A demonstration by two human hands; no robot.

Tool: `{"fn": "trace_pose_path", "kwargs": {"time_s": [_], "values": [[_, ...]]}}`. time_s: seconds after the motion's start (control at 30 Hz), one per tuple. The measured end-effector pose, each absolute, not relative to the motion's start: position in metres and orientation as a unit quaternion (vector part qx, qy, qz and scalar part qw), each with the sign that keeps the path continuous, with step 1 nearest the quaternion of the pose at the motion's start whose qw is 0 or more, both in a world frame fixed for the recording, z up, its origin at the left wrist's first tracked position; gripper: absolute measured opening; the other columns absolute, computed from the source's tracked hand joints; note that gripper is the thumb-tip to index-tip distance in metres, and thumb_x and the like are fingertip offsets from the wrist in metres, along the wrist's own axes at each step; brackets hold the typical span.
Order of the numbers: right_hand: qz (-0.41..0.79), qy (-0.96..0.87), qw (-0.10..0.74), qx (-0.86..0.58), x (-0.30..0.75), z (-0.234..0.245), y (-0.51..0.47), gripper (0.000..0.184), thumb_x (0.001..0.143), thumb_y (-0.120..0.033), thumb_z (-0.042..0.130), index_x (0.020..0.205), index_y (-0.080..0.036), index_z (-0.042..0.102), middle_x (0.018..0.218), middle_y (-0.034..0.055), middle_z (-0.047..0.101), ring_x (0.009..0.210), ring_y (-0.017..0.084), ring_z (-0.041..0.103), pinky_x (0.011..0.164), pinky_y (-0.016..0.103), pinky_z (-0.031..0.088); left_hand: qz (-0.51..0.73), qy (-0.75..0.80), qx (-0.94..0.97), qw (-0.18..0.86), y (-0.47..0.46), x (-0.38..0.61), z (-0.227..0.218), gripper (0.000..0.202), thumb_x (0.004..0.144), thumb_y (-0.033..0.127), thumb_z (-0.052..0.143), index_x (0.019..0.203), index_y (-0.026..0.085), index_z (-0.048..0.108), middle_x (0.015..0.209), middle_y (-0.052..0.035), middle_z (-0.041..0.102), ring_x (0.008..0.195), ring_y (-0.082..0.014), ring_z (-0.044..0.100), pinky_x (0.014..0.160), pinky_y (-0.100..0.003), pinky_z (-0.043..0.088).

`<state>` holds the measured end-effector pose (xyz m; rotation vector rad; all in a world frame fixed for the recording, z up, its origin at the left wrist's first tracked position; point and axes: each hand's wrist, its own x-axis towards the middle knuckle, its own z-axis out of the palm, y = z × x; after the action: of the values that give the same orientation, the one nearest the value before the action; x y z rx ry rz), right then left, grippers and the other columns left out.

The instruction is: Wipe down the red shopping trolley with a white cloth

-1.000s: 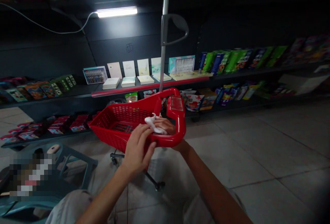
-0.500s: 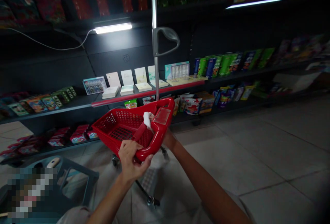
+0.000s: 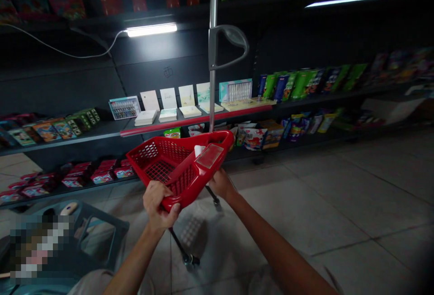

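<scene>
A red plastic shopping cart stands in front of me, its basket bare inside, with thin dark legs on casters. My left hand is wrapped round the left end of its handle rim, thumb on the near side. Beneath the handle, my right hand reaches in from the right, its fingertips hidden by the rim. A crumpled white cloth shows above the handle bar, and a bit of white also shows by the right hand's fingers. The clear panel lies on the handle's right part.
Dark shelves run across behind the cart, holding booklets, boxes and snack bags. A metal pole with a grey loop rises behind the cart. A blue-grey plastic stool stands at lower left. Tiled floor lies to the right.
My left hand has shifted slightly left, with the cart's near rim turning that way. My right hand has slid left and lower under the handle; less of the cloth shows above it.
</scene>
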<state>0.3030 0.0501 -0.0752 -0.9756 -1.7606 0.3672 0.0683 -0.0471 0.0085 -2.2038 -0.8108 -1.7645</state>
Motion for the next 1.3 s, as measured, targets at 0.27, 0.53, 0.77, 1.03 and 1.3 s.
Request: {"fn": "trace_pose_path", "kwargs": {"time_s": [0.27, 0.53, 0.77, 1.03, 1.3], "values": [[0.063, -0.482, 0.691, -0.535, 0.36, -0.01, 0.004, 0.046, 0.079, -0.021, 0.048, 0.12, -0.017, 0.069, 0.124, 0.0122, 0.071, 0.119, 0.03, 0.064, 0.109, 0.051, 0.048, -0.599, -0.311, -0.734, 0.076, -0.05, 0.055, 0.004, 0.042, 0.093, 0.059, 0.047, 0.072, 0.023, 0.053, 0.064, -0.0029, 0.058, 0.063, -0.0192, 0.053, 0.066, -0.039, 0.043], [0.049, -0.836, 0.503, -0.214, 0.233, 0.042, -0.101, 0.057, 0.088, -0.014, 0.046, 0.141, -0.028, 0.057, 0.137, 0.004, 0.066, 0.13, 0.025, 0.058, 0.113, 0.045, 0.046, -0.644, -0.327, -0.691, 0.003, -0.046, 0.052, -0.018, 0.046, 0.086, 0.064, 0.057, 0.105, 0.022, 0.057, 0.087, -0.0048, 0.06, 0.077, -0.0197, 0.059, 0.068, -0.034, 0.049], [-0.016, -0.871, 0.454, -0.189, 0.241, 0.048, -0.09, 0.05, 0.092, -0.018, 0.046, 0.14, -0.025, 0.057, 0.135, 0.0083, 0.066, 0.129, 0.023, 0.059, 0.118, 0.044, 0.042, -0.697, -0.299, -0.644, -0.105, -0.04, 0.049, -0.019, 0.042, 0.089, 0.062, 0.052, 0.094, 0.022, 0.06, 0.081, -0.0034, 0.058, 0.073, -0.0182, 0.057, 0.066, -0.032, 0.048], [-0.051, -0.826, 0.489, -0.277, 0.317, 0.043, -0.02, 0.042, 0.086, -0.011, 0.05, 0.119, -0.027, 0.069, 0.123, 0.0058, 0.07, 0.121, 0.025, 0.062, 0.113, 0.047, 0.046, -0.718, -0.336, -0.596, -0.131, -0.04, 0.04, -0.001, 0.034, 0.088, 0.041, 0.047, 0.06, 0.022, 0.052, 0.057, -0.0034, 0.056, 0.06, -0.0191, 0.055, 0.064, -0.037, 0.046], [-0.059, -0.764, 0.536, -0.356, 0.373, 0.031, 0.02, 0.041, 0.083, -0.01, 0.048, 0.113, -0.023, 0.07, 0.119, 0.0067, 0.072, 0.118, 0.027, 0.063, 0.11, 0.048, 0.047, -0.714, -0.29, -0.612, -0.18, -0.04, 0.001, 0.011, 0.03, 0.086, 0.034, 0.048, 0.06, 0.021, 0.054, 0.053, -0.0021, 0.054, 0.055, -0.0175, 0.048, 0.062, -0.036, 0.04]]}}
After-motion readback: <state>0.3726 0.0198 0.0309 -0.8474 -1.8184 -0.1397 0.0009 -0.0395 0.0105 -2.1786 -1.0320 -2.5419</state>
